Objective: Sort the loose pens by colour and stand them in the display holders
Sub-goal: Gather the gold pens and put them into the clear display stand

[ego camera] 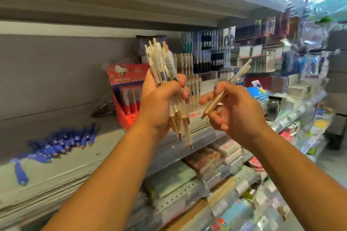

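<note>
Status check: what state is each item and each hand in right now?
left hand: grips white pen bundle, tips down.
white pen bundle: upright, held.
right hand: pinches one gold pen.
gold pen: tilted, tip pointing down-left.
blue pens: lying loose on shelf.
red display box: standing, pens upright inside.

Bright, even shop light; soft wide-angle view.
Glare whitens the top-right corner; shelves [293, 116] on the right smear, perhaps from motion, and edge lines bow. The left hand [159, 103], right hand [238, 110] and pens [163, 62] look sharpest.
</note>
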The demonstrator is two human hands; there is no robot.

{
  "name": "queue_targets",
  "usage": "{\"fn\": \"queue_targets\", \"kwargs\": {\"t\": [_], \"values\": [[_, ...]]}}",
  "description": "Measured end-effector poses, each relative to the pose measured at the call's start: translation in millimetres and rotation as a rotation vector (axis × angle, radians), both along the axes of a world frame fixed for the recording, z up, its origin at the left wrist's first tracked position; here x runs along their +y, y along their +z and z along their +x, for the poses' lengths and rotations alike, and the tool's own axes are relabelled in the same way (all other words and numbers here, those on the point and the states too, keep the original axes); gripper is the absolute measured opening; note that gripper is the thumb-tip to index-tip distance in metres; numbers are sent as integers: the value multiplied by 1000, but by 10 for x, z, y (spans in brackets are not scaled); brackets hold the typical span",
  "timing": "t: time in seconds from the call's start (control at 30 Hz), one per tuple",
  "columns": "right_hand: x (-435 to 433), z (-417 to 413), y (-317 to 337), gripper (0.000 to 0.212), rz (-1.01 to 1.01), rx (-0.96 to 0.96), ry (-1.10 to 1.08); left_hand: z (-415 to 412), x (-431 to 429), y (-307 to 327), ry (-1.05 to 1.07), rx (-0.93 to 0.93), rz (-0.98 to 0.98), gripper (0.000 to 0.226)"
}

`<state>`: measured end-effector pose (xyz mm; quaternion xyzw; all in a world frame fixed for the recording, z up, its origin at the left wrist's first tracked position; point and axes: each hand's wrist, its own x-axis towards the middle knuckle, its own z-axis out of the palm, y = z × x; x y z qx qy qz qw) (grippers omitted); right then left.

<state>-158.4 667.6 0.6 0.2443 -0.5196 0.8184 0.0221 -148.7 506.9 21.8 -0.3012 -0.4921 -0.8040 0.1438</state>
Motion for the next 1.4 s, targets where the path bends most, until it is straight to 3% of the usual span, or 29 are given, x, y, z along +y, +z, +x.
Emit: {"fn": "queue_targets", "kwargs": {"t": [0.2,0.4,0.53,0.73,0.9,1.07,1.4], "values": [[665,-476,-109,17,110,71,-15,-313,690,-129,78,-21,15,45],[871,-1129,-147,28,242,153,-1,-832,759,-57,139,-18,32,55],[836,-1625,-97,14,275,248,16,-1219,670,-27,209,-20,32,53],[661,-2270,93,44,432,467,-98,-1608,443,116,293,45,-6,50],[568,-2784,113,80,508,524,-183,-1720,408,156,408,64,-41,52],[516,-3173,36,75,635,624,-258,-1826,484,106,592,74,-66,53],[485,-3327,-199,76,790,720,-195,-2036,787,-188,792,-22,95,55]]}}
